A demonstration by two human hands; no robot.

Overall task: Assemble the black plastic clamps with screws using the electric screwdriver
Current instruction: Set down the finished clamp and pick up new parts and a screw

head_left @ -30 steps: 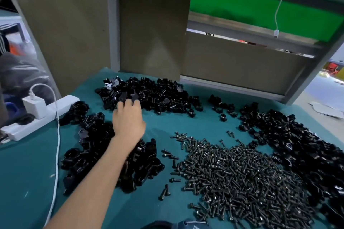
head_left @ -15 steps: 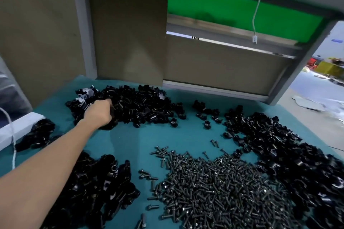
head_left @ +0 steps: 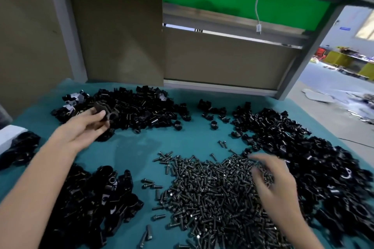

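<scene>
My left hand point(head_left: 85, 127) holds a black plastic clamp piece point(head_left: 106, 112) between thumb and fingers, just in front of the far-left pile of black clamp parts point(head_left: 137, 107). My right hand point(head_left: 271, 176) is blurred, fingers spread and curled down onto the right side of the big heap of dark screws point(head_left: 212, 192); whether it holds a screw is unclear. More clamp parts lie in a long pile on the right point(head_left: 303, 147) and a pile at the near left point(head_left: 91, 198). No electric screwdriver is in view.
The teal table mat point(head_left: 131, 147) carries everything. A white power strip point(head_left: 10, 135) sits at the left edge beside a small clamp pile point(head_left: 18, 149). Brown boards point(head_left: 222, 60) wall the back. A white cord point(head_left: 259, 6) hangs above. Floor lies past the right edge.
My left hand has lifted a clamp piece out of the far pile and drawn back toward me. My right hand has come into view over the screws. The view swung right.
</scene>
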